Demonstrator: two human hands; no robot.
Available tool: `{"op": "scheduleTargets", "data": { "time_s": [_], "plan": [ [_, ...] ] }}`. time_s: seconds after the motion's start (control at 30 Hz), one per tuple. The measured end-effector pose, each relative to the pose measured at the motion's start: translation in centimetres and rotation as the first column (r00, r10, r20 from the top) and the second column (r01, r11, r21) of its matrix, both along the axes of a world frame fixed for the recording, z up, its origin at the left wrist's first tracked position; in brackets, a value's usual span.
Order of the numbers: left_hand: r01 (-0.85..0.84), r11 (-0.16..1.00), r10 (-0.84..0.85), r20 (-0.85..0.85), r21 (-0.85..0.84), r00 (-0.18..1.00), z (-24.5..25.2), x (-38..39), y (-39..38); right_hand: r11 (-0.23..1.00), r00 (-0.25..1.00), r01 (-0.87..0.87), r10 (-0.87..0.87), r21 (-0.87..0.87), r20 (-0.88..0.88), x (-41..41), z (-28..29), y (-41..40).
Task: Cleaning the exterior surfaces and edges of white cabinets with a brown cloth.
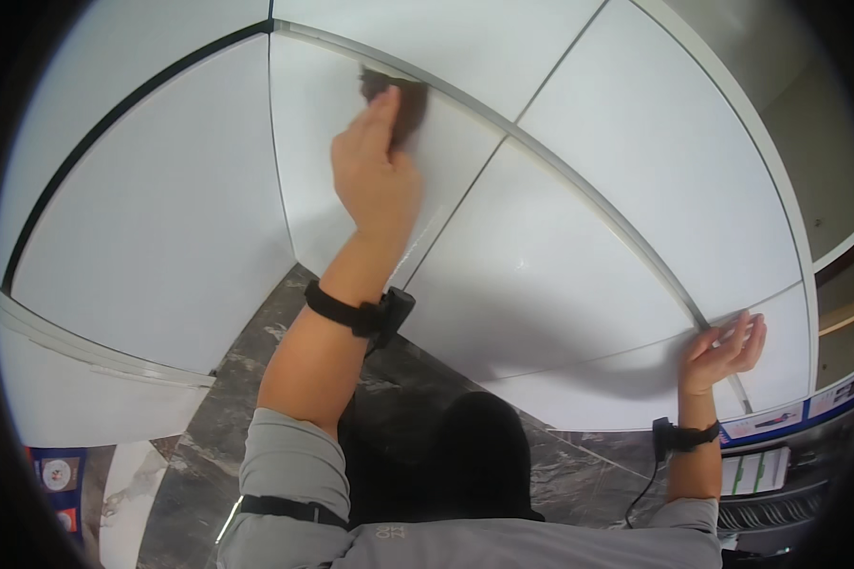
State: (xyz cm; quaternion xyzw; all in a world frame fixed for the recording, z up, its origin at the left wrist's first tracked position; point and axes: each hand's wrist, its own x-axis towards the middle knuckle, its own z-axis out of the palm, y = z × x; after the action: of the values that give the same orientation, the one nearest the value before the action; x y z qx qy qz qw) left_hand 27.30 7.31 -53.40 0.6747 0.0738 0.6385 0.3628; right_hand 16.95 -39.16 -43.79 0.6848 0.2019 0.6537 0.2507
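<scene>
My left hand [376,171] holds a dark brown cloth [409,117] against a white cabinet door [313,163]. The cloth lies just below a long grey metal strip [462,96] that runs between the upper and lower doors. Far to the right, my right hand [724,352] is at the white fronts, close to the lower end of that strip. Its fingers are loosely curled and apart, with nothing seen in them. Whether its back touches the panel is hard to tell. A black band with a small device sits on each wrist.
White panels with a black edge strip [107,114] meet the doors at a corner on the left. Below lies a dark marble-patterned floor [256,348]. At the right are an open shelf [840,320] and a printed blue-and-white strip [776,419].
</scene>
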Motion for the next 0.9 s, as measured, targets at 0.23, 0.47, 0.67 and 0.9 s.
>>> {"op": "scheduleTargets", "data": {
  "time_s": [0.23,0.47,0.67,0.9],
  "plan": [
    [0.237,0.961,-0.241,0.013,0.141,0.970,1.4,-4.9,-7.2,0.999,0.999,-0.012,0.013,0.038,-0.032,-0.3,-0.3,-0.3],
    [0.201,0.904,-0.198,-0.047,0.378,0.979,-9.0,-5.3,-7.6,0.999,0.998,-0.027,0.028,0.032,-0.056,-0.4,-0.2,-0.5],
    [0.305,0.903,-0.221,-0.281,0.301,0.934,-17.8,-7.0,-6.4,0.998,0.998,-0.032,0.035,0.048,-0.058,-0.5,-0.3,-0.4],
    [0.198,0.918,-0.218,0.019,0.343,0.976,0.6,-4.8,-9.0,0.999,0.998,-0.024,0.026,0.044,-0.052,-0.4,-0.3,-0.7]
  ]
}}
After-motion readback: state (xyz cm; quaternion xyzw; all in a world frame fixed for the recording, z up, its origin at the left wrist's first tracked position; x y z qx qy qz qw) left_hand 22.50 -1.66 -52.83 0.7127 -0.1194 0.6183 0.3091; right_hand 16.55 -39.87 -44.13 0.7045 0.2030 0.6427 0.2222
